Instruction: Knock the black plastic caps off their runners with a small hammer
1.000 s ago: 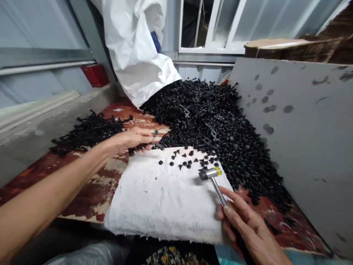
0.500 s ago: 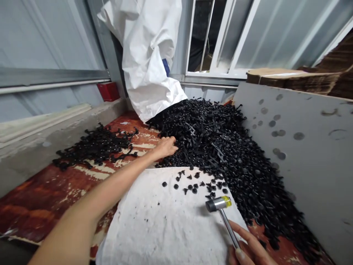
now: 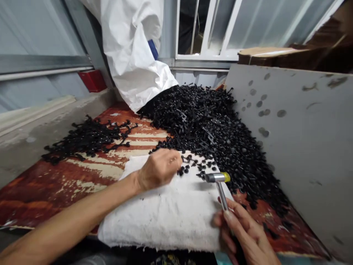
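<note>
My right hand [image 3: 242,228] grips a small mallet [image 3: 220,187] by its handle. The mallet has a metal head with one dark face and one yellow face, and hangs over the right side of a white cloth [image 3: 162,217]. My left hand [image 3: 161,167] is closed above the cloth's back left part; what its fingers hold, if anything, is hidden. Small black round-headed pieces [image 3: 202,165] lie scattered on the cloth's back edge, just right of that hand. Behind them rises a large heap of black pieces [image 3: 193,114], some still joined in strips.
A smaller pile of black strips [image 3: 88,140] lies left on the worn red board [image 3: 30,195]. A white sack [image 3: 132,55] hangs at the back, its mouth on the heap. A grey panel [image 3: 303,129] walls the right side, with stacked cardboard [image 3: 270,53] behind.
My left hand has drawn back from the heap's edge to over the cloth and is closed. The view has shifted a little; the mallet stays in my right hand.
</note>
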Demonstrator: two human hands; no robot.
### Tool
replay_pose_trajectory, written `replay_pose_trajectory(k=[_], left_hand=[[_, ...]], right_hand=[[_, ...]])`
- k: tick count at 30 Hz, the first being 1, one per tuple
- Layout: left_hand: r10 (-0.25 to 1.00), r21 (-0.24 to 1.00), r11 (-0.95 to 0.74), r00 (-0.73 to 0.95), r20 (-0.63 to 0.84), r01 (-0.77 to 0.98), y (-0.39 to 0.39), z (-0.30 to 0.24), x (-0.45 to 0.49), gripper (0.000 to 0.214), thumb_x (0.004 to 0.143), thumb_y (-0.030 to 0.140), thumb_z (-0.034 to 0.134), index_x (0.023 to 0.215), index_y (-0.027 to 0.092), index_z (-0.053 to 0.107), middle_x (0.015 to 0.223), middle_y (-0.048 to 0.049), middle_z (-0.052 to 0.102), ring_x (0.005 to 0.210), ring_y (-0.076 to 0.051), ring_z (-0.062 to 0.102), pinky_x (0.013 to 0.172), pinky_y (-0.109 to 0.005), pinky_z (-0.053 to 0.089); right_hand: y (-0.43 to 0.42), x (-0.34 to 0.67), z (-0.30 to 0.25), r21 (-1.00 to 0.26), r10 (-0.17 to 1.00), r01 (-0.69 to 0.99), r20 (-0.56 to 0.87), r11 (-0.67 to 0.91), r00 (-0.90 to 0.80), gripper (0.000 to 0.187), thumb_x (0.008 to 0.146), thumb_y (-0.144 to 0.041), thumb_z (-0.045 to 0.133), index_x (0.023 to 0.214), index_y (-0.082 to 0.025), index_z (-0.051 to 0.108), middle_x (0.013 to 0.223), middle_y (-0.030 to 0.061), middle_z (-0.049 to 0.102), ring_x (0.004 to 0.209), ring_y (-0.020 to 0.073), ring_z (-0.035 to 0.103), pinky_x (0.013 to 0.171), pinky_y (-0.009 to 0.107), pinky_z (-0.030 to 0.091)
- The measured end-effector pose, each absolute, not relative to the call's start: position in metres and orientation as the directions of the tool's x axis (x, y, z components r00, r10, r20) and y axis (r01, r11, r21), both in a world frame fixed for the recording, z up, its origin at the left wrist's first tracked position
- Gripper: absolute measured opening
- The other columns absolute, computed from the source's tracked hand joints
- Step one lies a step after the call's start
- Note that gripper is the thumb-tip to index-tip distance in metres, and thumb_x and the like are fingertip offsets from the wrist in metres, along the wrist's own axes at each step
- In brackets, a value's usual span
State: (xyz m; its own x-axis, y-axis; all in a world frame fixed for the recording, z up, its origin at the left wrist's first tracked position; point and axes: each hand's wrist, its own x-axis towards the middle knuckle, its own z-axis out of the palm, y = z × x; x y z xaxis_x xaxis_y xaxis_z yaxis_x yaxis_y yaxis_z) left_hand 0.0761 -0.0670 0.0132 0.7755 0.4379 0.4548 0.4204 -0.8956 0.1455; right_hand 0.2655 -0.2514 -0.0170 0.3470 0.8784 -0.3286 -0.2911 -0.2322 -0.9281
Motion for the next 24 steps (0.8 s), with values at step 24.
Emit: replay_pose_trajectory(k=[24], left_hand=[[0.606,0.852,-0.215,0.749,-0.268,0.478,-0.139,0.023,0.087,0.016,0.084,0.030,0.048,0.077,0.017,0.053,0.060,0.0054,0.046,0.054,-0.009,0.039,0.050,-0.022,0.029]], right_hand=[[-0.223,0.241,-0.002,-0.953,0.959,-0.224,-0.241,-0.204,0.148,0.040,0.081,-0.046,0.066,0.108,-0.021,0.051,0.055,-0.0103,0.048,0.037,0.0048,0.035,0.031,0.014,0.032]])
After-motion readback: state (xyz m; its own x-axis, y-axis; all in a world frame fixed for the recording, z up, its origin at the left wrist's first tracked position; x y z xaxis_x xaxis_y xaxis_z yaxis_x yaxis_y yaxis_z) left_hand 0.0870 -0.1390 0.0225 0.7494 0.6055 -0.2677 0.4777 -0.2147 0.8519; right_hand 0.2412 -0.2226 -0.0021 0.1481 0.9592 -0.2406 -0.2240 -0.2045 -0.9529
